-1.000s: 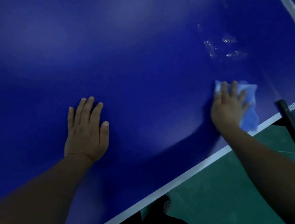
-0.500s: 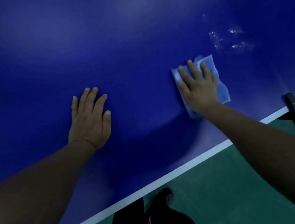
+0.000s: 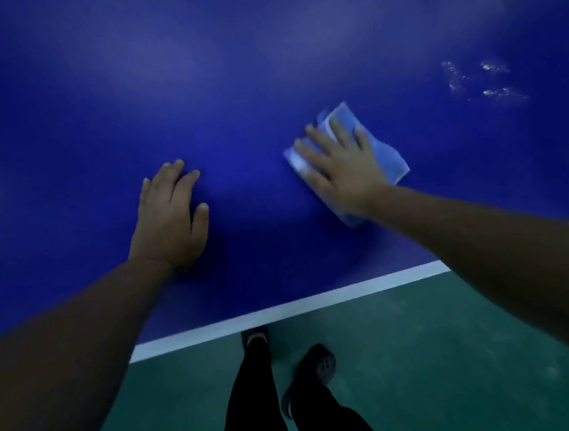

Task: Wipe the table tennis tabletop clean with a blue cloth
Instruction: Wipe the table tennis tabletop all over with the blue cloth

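Cloth shifted left across the tabletop (image 3: 228, 65)

Our right hand (image 3: 344, 168) presses the blue cloth (image 3: 382, 153) flat with straight fingers, now farther left of the white smudges (image 3: 481, 81); our left hand (image 3: 170, 218) stays flat, holding nothing. We read no writing.

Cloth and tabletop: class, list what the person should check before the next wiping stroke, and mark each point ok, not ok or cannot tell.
1. Right hand flat on cloth: ok.
2. Cloth lying on tabletop: ok.
3. Left hand braced flat on tabletop, apart from cloth: ok.
4. White smudges wiped away: not ok, they show beyond the cloth to the right.
5. Cloth clean enough: cannot tell.
6. Feet set on the floor by the table edge: ok.
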The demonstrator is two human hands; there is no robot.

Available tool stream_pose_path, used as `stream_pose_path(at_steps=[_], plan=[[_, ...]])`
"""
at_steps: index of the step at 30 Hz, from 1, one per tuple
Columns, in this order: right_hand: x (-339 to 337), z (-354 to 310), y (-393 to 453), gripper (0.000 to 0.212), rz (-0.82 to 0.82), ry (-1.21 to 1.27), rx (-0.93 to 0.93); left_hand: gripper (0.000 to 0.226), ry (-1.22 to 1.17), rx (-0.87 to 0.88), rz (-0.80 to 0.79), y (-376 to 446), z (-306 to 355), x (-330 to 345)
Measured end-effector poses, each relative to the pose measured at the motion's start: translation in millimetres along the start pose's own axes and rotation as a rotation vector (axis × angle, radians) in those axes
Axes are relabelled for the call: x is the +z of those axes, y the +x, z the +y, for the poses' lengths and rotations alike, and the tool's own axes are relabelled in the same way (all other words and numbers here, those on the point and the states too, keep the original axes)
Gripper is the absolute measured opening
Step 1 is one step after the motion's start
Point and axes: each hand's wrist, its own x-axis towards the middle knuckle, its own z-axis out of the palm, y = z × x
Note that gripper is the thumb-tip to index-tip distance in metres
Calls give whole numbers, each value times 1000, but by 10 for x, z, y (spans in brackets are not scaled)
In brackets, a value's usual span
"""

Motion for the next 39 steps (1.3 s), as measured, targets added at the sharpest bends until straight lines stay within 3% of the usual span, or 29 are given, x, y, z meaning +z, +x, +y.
stream_pose_path(at_steps=[2,4,8,11,13,16,19,20,21,23,25,30,34,36,37,39], plan=[[-50,-201,405,61,37,51,177,55,17,-49,18,-382,-24,5],[34,-615,568,59,41,34,183,54,32,-90,35,-714,-46,36],[352,-1374,-434,54,-5,44,-330,55,49,-203,63,-1165,-72,99],[388,-898,-1194,49,-74,32,-397,57,48,-214,75,-1303,-8,152],[297,-333,-1274,55,-66,-24,-217,58,37,-200,84,-1322,68,176],[114,237,-1099,57,-8,-4,280,57,18,-154,88,-1246,250,209],[114,-63,-808,54,106,102,713,52,-1,-112,76,-1110,437,298],[160,-283,-759,54,123,106,713,51,-4,-96,78,-1056,509,347],[222,-487,-759,53,132,104,600,51,-8,-76,84,-995,599,412],[337,-750,-915,54,73,86,225,51,-14,-31,90,-874,797,544],[337,-428,-1094,54,69,79,128,52,-32,10,70,-770,1028,686],[141,1302,-1623,54,67,8,773,55,-3,119,-10,-645,1426,967],[47,1606,-1717,57,153,172,1117,57,78,124,-4,-639,1422,1021],[110,1267,-1555,56,143,164,1062,57,110,122,-8,-644,1437,1017],[179,1012,-1507,56,134,122,918,58,122,122,-11,-639,1451,1017],[336,500,-1577,54,79,49,428,59,136,115,-12,-640,1468,1013]])
